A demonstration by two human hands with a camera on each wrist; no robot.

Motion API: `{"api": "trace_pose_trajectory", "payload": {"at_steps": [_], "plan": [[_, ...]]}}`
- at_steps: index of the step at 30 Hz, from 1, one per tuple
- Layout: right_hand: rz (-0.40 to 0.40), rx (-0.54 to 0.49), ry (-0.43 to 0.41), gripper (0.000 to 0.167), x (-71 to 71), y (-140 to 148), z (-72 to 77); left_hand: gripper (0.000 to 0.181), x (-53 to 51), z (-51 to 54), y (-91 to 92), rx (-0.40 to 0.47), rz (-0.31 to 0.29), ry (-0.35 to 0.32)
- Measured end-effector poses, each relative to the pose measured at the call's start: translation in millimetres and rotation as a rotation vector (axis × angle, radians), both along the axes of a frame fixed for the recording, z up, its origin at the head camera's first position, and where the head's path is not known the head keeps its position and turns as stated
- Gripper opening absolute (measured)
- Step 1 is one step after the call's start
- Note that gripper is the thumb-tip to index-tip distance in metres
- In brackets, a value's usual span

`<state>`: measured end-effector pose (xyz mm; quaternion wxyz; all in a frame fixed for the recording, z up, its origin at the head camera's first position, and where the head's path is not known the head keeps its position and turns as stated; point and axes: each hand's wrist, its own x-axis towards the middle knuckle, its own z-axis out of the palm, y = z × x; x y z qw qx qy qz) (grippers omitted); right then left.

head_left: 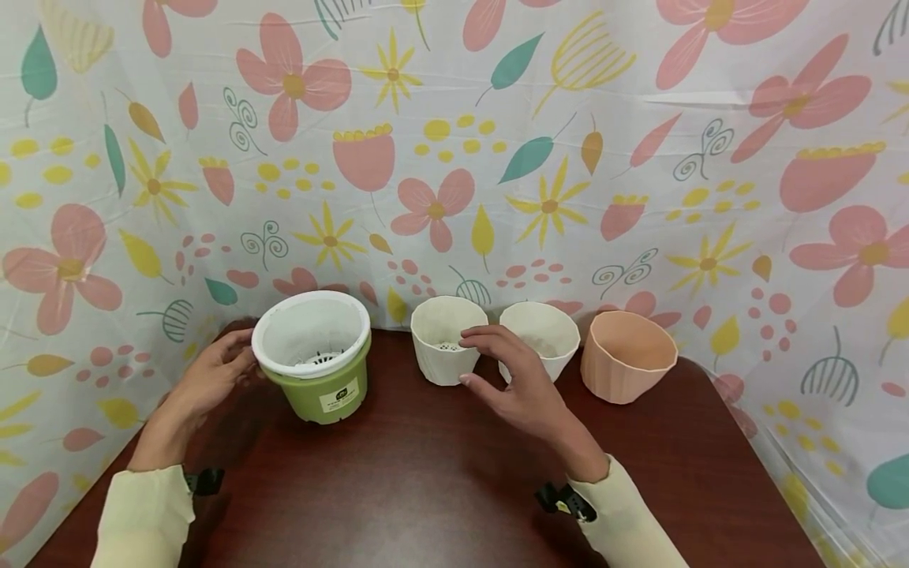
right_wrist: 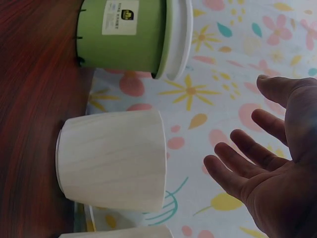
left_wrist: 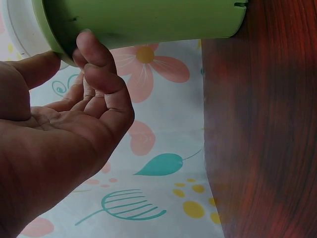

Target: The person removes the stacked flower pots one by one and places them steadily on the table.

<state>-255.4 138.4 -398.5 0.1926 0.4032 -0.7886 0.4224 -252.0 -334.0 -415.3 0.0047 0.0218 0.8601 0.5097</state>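
A green flower pot (head_left: pixel 312 398) with a label stands on the table's left side. A white pot (head_left: pixel 310 331) with a slotted bottom is nested inside it, its rim above the green one. My left hand (head_left: pixel 213 375) is at the pots' left edge. In the left wrist view, its thumb (left_wrist: pixel 42 69) lies at the rim and its bent fingers come close to the green wall; firm contact cannot be told. My right hand (head_left: pixel 518 383) hovers in front of two white faceted pots (head_left: pixel 443 355) (head_left: pixel 550 359), fingers spread and holding nothing.
A peach faceted pot (head_left: pixel 625 359) stands at the right end of the row. Behind the dark wooden table (head_left: pixel 398 489) hangs a white floral cloth (head_left: pixel 454 158), close to the pots. Each wrist wears a black strap (head_left: pixel 568 502).
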Motion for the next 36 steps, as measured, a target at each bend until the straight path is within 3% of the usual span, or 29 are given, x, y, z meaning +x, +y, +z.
{"api": "trace_pose_trajectory", "payload": {"at_steps": [17,36], "plan": [[0.017,0.006,0.050,0.041,-5.3,-27,-3.2,0.056,-1.2,-1.2,-0.9,-0.005,-0.003,0.003],[0.079,0.052,0.013,0.041,-2.0,-63,-4.5,0.057,0.4,0.1,-0.5,0.002,-0.010,0.014]]}}
